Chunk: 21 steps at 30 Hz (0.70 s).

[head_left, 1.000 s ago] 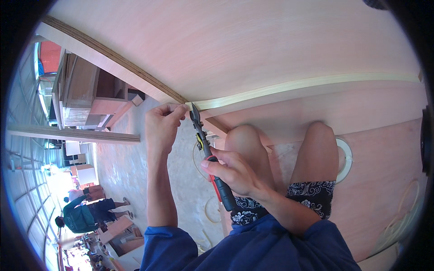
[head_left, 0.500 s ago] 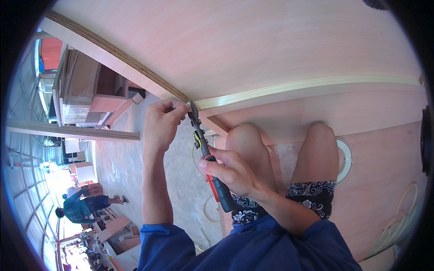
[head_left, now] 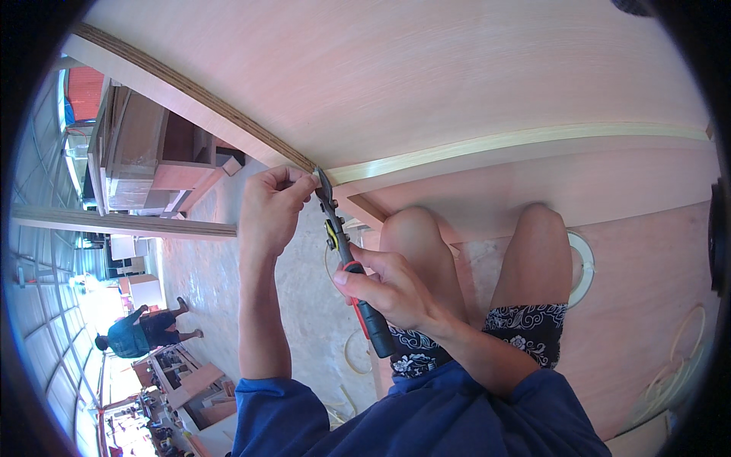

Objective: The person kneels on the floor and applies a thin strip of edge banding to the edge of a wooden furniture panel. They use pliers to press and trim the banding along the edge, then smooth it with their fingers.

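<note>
At the corner of a plywood frame [head_left: 190,97], my left hand [head_left: 274,209] pinches what looks like the tip of a pale edging strip [head_left: 518,137], right beside the blades. My right hand [head_left: 388,286] grips metal cutting snips [head_left: 370,324] by their black and red handles, a yellow piece near the pivot. The blades point upward and touch the strip's end at the corner; the exact bite is hidden by fingertips. The strip runs rightward along the panel's edge.
My bent knees rest under a pink plywood panel [head_left: 632,61]. A white ring [head_left: 580,286] lies at the right, near loose coiled strips [head_left: 685,350]. At left are unfinished cabinets [head_left: 183,179], a horizontal beam [head_left: 122,225], a co-worker [head_left: 133,335] and a cluttered bench [head_left: 202,404].
My left hand and the snips have shifted slightly up and left toward the corner. The co-worker has moved and changed stance; a second person seen earlier is no longer distinguishable.
</note>
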Tool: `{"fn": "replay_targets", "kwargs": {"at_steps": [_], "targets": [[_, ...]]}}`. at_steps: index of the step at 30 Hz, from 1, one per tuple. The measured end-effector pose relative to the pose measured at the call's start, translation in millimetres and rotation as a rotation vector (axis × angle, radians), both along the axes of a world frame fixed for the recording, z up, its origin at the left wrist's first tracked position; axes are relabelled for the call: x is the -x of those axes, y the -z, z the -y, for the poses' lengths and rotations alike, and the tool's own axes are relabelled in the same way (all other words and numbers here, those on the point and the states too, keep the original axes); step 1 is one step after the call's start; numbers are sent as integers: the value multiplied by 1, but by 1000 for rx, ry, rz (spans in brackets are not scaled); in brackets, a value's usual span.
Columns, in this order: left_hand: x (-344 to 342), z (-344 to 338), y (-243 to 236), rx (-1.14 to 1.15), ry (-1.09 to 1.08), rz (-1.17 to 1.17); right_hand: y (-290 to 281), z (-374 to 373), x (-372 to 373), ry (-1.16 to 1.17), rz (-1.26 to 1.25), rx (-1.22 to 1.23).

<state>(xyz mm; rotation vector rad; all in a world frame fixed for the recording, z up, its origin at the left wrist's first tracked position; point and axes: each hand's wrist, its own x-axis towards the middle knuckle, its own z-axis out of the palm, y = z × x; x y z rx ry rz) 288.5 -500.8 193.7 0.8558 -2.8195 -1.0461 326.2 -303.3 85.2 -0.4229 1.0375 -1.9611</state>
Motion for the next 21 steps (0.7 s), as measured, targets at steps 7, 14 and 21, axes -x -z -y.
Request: {"fn": "replay_targets", "kwargs": {"at_steps": [7,14,21], "targets": [[-1,-5,1,33,-9,-6,0,-1,-2,-13,16,12],[0,-3,0,41,39,1,-2,-4,-2,-21,64,13],[1,-2,-5,29,39,65,-2,-6,0,-18,58,19]]}}
